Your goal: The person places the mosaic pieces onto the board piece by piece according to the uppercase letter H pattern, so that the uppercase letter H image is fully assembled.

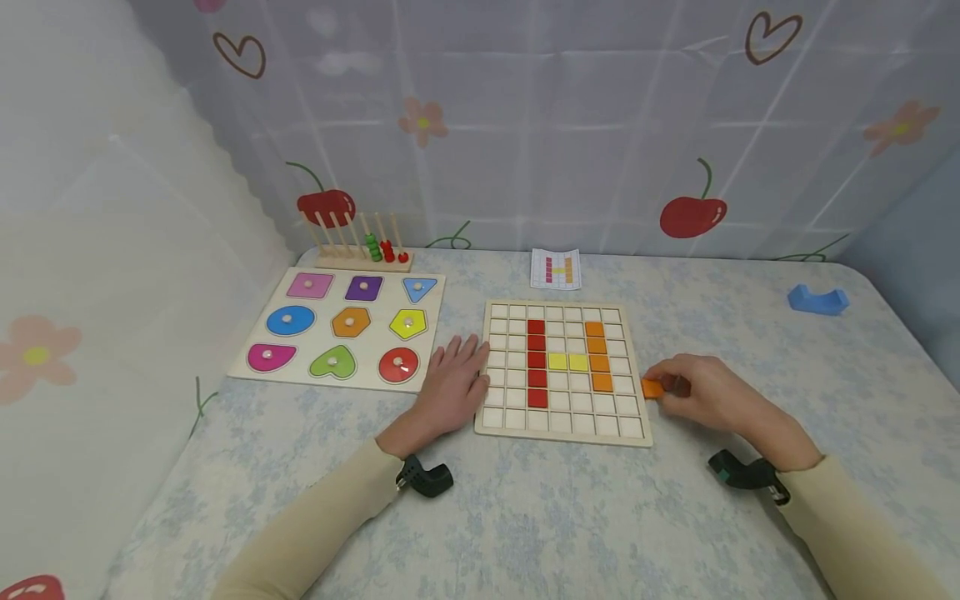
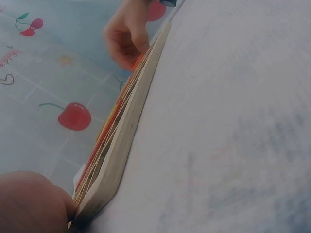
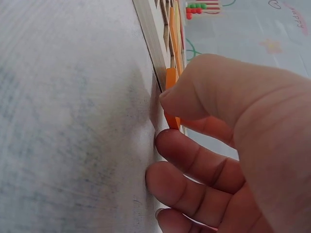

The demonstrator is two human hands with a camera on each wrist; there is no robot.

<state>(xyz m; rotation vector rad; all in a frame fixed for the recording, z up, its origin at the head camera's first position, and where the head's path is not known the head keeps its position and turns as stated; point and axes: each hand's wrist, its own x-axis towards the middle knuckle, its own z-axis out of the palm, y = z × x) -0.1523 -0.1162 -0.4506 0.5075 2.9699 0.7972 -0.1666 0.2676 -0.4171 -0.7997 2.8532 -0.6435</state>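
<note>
A wooden grid board [image 1: 517,425] lies on the table, bearing a column of red tiles [image 1: 537,360], a pair of yellow tiles [image 1: 567,362] and a column of orange tiles [image 1: 597,357]. Beside its right edge, my right hand [image 1: 708,390] pinches a loose orange tile [image 1: 652,388] between thumb and fingers. The right wrist view shows this orange tile [image 3: 172,116] under the thumb, its other fingers curled below. My left hand [image 1: 452,387] rests with fingers extended against the board's left edge. In the left wrist view, part of that hand [image 2: 36,204] touches the board's corner.
Behind the board lies a printed pattern card [image 1: 556,269]. On the left is a shape puzzle board [image 1: 300,382] with knobbed pieces, and behind it a wooden peg stand [image 1: 363,260] with beads. A blue curved block [image 1: 817,301] sits at far right.
</note>
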